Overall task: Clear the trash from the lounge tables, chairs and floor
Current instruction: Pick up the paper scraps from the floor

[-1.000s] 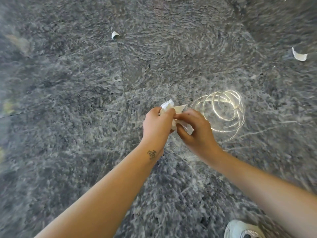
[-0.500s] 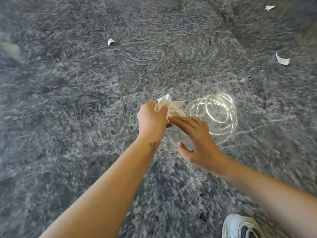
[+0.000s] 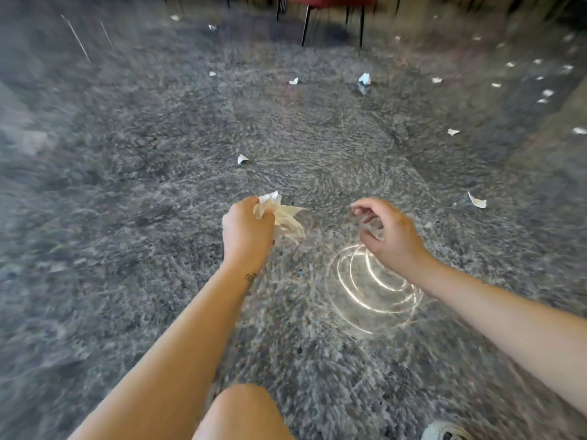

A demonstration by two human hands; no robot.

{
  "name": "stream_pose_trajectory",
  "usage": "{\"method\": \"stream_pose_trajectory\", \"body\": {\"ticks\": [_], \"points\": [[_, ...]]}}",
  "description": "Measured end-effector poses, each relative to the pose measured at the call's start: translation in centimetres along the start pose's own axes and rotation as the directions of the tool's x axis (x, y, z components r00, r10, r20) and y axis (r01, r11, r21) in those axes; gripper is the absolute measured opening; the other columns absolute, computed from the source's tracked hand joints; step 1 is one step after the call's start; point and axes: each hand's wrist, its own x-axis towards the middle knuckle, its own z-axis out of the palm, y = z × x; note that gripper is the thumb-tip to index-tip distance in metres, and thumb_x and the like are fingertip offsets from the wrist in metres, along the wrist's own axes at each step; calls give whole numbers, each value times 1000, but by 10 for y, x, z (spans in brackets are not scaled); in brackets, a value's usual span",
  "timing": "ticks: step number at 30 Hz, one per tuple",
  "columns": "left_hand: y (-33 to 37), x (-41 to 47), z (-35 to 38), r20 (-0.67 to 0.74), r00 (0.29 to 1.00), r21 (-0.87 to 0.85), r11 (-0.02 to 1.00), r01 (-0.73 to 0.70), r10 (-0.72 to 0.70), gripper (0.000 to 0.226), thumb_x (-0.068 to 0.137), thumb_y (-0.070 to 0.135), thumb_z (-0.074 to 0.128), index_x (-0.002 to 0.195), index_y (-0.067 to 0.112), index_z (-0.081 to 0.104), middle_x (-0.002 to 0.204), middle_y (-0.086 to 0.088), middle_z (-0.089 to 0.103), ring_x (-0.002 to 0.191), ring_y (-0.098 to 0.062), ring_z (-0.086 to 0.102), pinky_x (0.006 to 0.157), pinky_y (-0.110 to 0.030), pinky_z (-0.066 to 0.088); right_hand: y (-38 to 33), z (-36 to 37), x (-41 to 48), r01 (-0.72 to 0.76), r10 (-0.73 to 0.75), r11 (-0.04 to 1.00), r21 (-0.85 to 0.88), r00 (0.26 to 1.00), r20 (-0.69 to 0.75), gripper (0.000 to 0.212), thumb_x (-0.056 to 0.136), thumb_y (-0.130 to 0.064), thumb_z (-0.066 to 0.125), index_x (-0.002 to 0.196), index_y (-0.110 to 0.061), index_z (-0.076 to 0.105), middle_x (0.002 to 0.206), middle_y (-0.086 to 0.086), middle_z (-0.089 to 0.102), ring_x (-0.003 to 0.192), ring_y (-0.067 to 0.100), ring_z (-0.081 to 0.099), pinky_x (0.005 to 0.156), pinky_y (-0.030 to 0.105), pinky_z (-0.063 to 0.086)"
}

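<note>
Your left hand [image 3: 246, 230] grips the paper wad [image 3: 281, 214]; your right hand [image 3: 387, 231] is free.

Your left fingers are curled round the crumpled white wad, which sticks out to the right of the fist above the grey speckled floor [image 3: 133, 192]. Your right hand is held apart from it, fingers loosely curled with nothing visible in them, though they are blurred. Bright rings of reflected light [image 3: 371, 290] lie on the floor below your right wrist. One paper scrap [image 3: 243, 159] lies on the floor just beyond your left hand, and another scrap [image 3: 477, 200] lies to the right of your right hand. A larger crumpled piece [image 3: 365, 79] lies farther out, near the dark legs of a red chair [image 3: 324, 1] at the far end of the floor. Small bits [image 3: 546, 93] are scattered along the far right side of the floor.
</note>
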Motion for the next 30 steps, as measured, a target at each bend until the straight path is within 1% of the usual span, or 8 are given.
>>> {"method": "stream_pose_trajectory", "body": {"ticks": [3, 8, 13, 17, 20, 24, 28, 30], "points": [[8, 9, -20, -10, 1000, -11, 1000, -2, 2, 16, 87, 7, 49, 84, 0, 63, 78, -16, 65, 75, -37, 65, 67, -49, 56, -19, -13, 14, -40, 40, 999, 29, 999, -12, 36, 77, 9, 60, 109, -9, 60, 98, 4, 61, 79, 10, 55, 68, 2, 38], [5, 36, -15, 7, 1000, 52, 999, 13, -13, 18, 85, 6, 45, 70, 6, 54, 67, -9, 59, 61, -26, 57, 53, -37, 48, -18, -15, 35, -17, 17, 1000, 10, 998, 57, 32, 80, 7, 59, 107, -10, 62, 96, -1, 60, 80, 3, 55, 71, 4, 41], [-8, 87, 3, -23, 998, 126, 990, 59, -56, 21, 87, 9, 45, 67, 6, 52, 65, -7, 57, 60, -25, 55, 54, -35, 46, 16, 31, 92, -37, 33, 992, 118, 999, 31, 30, 79, 7, 57, 102, -11, 64, 92, -1, 61, 77, 0, 55, 68, 4, 40], [-3, 132, 9, -63, 996, 204, 976, 75, -63, 29, 90, 12, 45, 62, 15, 45, 59, 1, 51, 53, -15, 45, 45, -27, 32, 32, 70, 149, -128, 111, 970, 205, 989, 92, 26, 81, 1, 57, 103, -12, 63, 92, -1, 59, 78, 5, 52, 67, 4, 37], [7, 158, 8, -80, 984, 217, 961, 173, -159, 26, 92, 13, 46, 66, 12, 45, 62, 2, 50, 54, -14, 43, 43, -18, 29, 26, 84, 189, -248, 216, 931, 268, 966, 145, 21, 84, -4, 57, 103, -11, 63, 90, -1, 58, 79, 10, 53, 67, 8, 38], [32, 172, 5, -53, 962, 211, 939, 273, -268, 18, 96, 18, 45, 88, 6, 56, 70, 1, 54, 60, -14, 47, 47, -24, 34, 12, 83, 223, -332, 286, 905, 264, 938, 197, 17, 85, -9, 59, 101, -10, 63, 90, 1, 59, 82, 17, 56, 76, 26, 45], [70, 196, -13, -73, 932, 235, 903, 361, -354, 16, 97, 17, 43, 93, 9, 56, 71, 4, 52, 57, -8, 46, 40, -14, 35, -1, 71, 266, -426, 368, 871, 246, 896, 249, 13, 85, -10, 61, 97, -10, 64, 88, 2, 61, 80, 15, 55, 78, 30, 46], [80, 213, -23, -74, 924, 250, 890, 381, -375, 17, 97, 17, 43, 95, 7, 57, 73, 1, 55, 60, -14, 49, 42, -14, 36, -4, 71, 291, -446, 381, 866, 226, 881, 281, 13, 84, -11, 62, 97, -9, 64, 89, 4, 62, 80, 15, 55, 79, 32, 47]]}}
